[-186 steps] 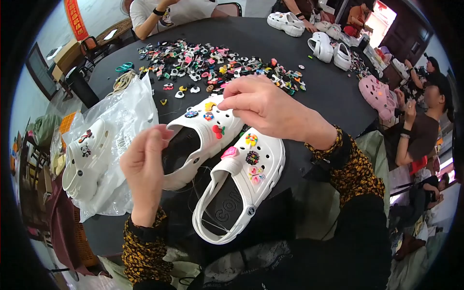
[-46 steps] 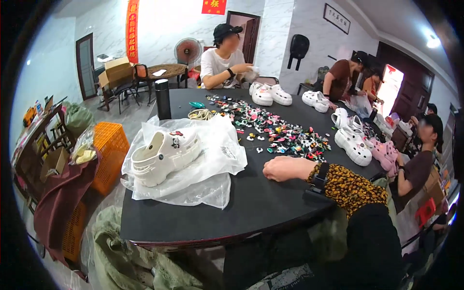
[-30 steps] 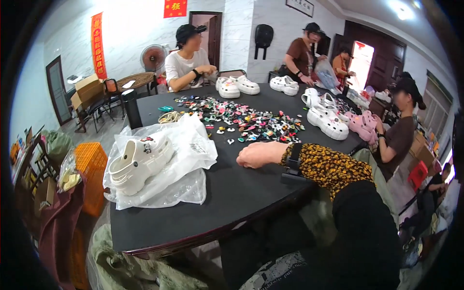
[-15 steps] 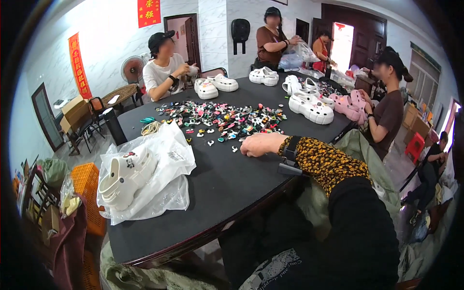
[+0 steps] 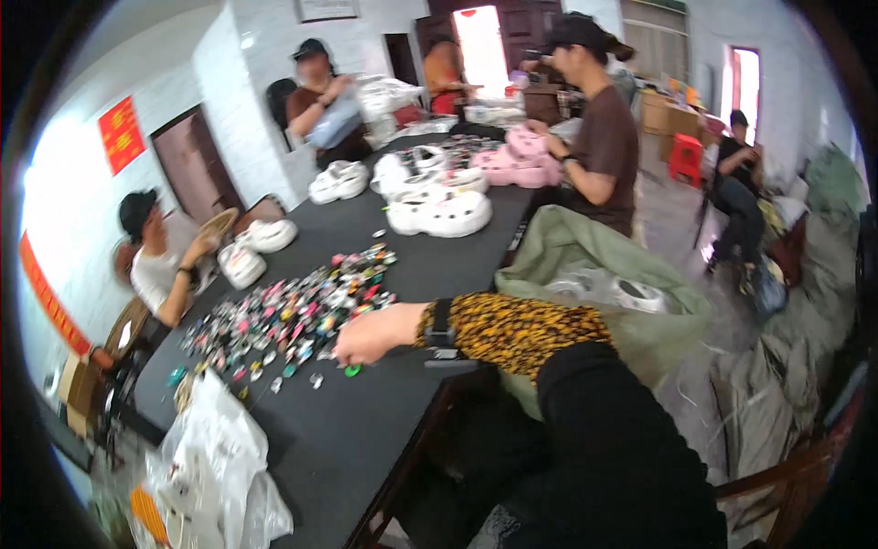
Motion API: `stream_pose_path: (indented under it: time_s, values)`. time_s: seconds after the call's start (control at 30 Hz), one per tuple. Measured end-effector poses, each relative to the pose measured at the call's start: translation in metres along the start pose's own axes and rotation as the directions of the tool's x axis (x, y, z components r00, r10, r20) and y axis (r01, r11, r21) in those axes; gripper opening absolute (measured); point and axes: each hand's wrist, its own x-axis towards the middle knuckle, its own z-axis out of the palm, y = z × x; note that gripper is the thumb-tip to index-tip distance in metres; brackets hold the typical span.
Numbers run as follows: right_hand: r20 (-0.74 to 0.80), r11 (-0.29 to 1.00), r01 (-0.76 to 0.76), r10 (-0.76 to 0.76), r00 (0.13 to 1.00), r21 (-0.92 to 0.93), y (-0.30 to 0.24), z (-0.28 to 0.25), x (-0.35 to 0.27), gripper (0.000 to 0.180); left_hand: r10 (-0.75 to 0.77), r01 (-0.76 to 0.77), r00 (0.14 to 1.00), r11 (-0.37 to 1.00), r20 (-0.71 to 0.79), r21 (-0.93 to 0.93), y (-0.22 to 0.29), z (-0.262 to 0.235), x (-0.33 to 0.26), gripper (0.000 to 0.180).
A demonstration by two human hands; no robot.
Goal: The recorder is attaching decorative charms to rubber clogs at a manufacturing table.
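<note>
My right hand (image 5: 377, 335) reaches in from the right, in a yellow-and-black patterned sleeve cover with a dark wrist strap. Its fingers curl down at the near right edge of a heap of small colourful shoe charms (image 5: 293, 316). Whatever they pinch, if anything, is hidden. Just under the fingertips lies a green charm (image 5: 353, 371). A few loose charms are scattered on the near side of the heap. At the lower left, a white clog (image 5: 186, 499) lies blurred against a clear plastic bag (image 5: 219, 435). My left hand does not show.
White clogs (image 5: 439, 213) and pink clogs (image 5: 514, 166) stand farther along the black table (image 5: 347, 448). An open green sack (image 5: 677, 311) with white clogs inside is at the table's right edge. Several people work around the table; another sits at the far right.
The view has swung to the right and tilted, so the bagged clog now sits at the lower left corner. My right hand is now against the heap's edge, by the green charm.
</note>
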Motion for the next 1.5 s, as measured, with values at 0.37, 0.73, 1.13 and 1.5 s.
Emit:
stream_pose_path:
  time_s: [0.37,0.73,1.13,1.5]
  values:
    - [-0.082,0.988,-0.11,0.119,0.99,0.105,0.029,0.001,-0.037,0.023,-0.012,0.021,0.974,0.999,0.224,-0.039,-0.017,0.097,0.059,0.031]
    - [-0.147,0.997,0.033,-0.023,0.989,0.066,0.059,0.021,-0.014,0.019,-0.074,0.104,0.909,0.993,0.41,-0.05,-0.013,0.169,0.06,0.032]
    - [-0.176,0.976,-0.082,0.046,0.983,-0.203,0.051,0.067,0.007,0.023,-0.04,0.14,0.84,0.979,0.541,-0.145,-0.012,0.265,0.089,0.034]
    - [-0.227,0.984,-0.093,0.056,0.972,-0.154,0.05,0.07,-0.001,0.025,-0.067,0.235,0.824,0.944,0.562,-0.232,-0.033,0.295,0.065,0.035]
